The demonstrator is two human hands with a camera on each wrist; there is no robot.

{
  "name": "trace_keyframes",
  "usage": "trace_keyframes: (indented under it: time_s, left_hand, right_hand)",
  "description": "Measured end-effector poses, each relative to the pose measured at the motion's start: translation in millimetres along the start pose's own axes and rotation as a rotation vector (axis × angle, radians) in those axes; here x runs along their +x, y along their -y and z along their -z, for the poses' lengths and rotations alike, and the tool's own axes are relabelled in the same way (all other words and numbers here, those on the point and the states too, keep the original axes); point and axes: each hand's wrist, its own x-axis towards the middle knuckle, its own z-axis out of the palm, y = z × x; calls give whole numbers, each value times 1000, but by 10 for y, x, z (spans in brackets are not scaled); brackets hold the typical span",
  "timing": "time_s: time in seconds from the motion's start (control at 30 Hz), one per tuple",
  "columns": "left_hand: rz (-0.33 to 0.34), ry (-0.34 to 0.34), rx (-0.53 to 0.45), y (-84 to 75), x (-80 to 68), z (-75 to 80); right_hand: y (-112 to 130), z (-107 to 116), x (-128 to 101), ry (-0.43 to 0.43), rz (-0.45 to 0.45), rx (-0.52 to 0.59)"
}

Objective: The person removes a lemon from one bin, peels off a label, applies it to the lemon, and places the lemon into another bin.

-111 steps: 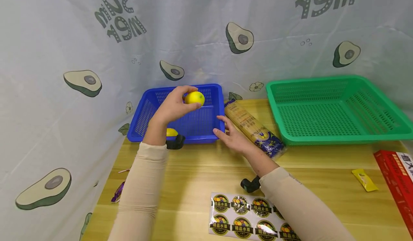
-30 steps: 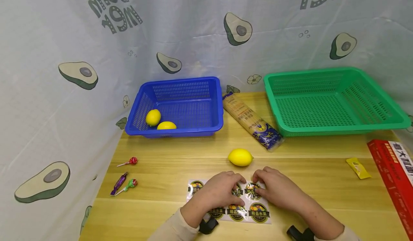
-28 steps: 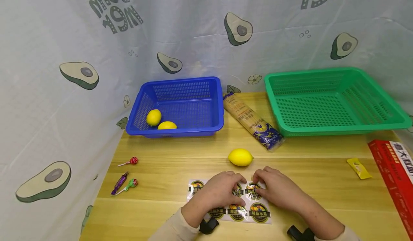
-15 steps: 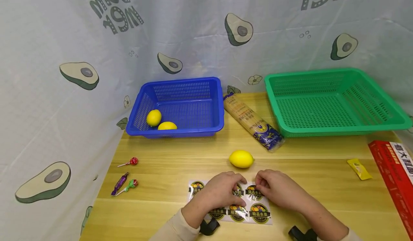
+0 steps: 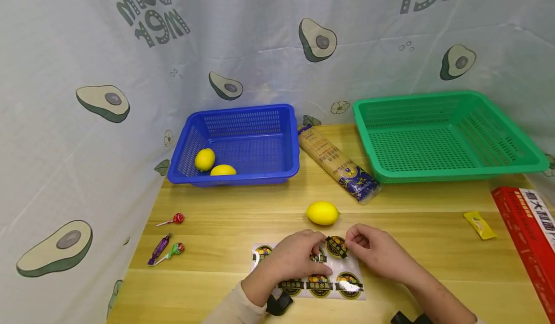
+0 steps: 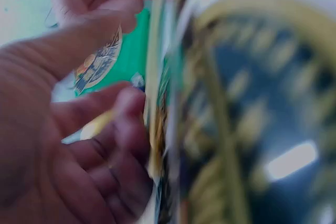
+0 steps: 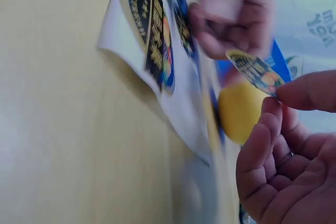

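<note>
A white sticker sheet [image 5: 347, 276] with round fruit labels lies at the table's near edge. My left hand [image 5: 299, 260] presses down on its middle. My right hand [image 5: 373, 249] pinches one round sticker [image 5: 336, 247] and lifts it off the sheet; the same sticker [image 7: 255, 72] shows between thumb and forefinger in the right wrist view, with the sheet [image 7: 157, 72] curling up behind. A yellow lemon [image 5: 323, 213] lies on the table just beyond both hands. The left wrist view is blurred, showing fingers [image 6: 105, 145] against the sheet.
A blue basket [image 5: 243, 179] at back left holds two lemons [image 5: 204, 159]. A green basket [image 5: 438, 177] stands at back right, a noodle packet [image 5: 338, 169] between them. Lollipops and a candy [image 5: 166, 242] lie left; a yellow sachet [image 5: 479, 225] and red box [image 5: 526, 237] lie right.
Earlier my left hand held a lemon over the blue basket; that lemon now lies on the table. In the last second my right hand has peeled one sticker up off the sheet.
</note>
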Motion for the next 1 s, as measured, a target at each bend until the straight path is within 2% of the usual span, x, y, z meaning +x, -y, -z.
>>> trace_keyframes:
  time_s: [0.17, 0.23, 0.3, 0.4, 0.53, 0.67, 0.83, 0.9, 1.0]
  left_hand:
    - [-6, -128, -400, -7, -27, 62]
    - [12, -168, -484, -1, -36, 63]
    - [23, -194, -524, 5, -42, 66]
    - [34, -211, -544, 19, -51, 92]
    - [16, -229, -550, 28, -49, 182]
    - [4, -225, -537, 12, -40, 293]
    - [1, -219, -480, -17, 5, 427]
    - [15, -232, -460, -26, 54, 484]
    - [50, -255, -436, -32, 158, 558]
  right_hand:
    - [13, -78, 2, -49, -16, 89]
    - [22, -103, 0, -63, -8, 96]
    - [32, -121, 4, -76, -11, 107]
    - [46, -143, 8, -71, -32, 163]
    - [72, -167, 20, -38, -74, 223]
    - [107, -197, 45, -16, -93, 197]
    - [162, -242, 119, -42, -122, 178]
    - [178, -268, 150, -64, -125, 206]
    - [204, -317, 192, -100, -159, 313]
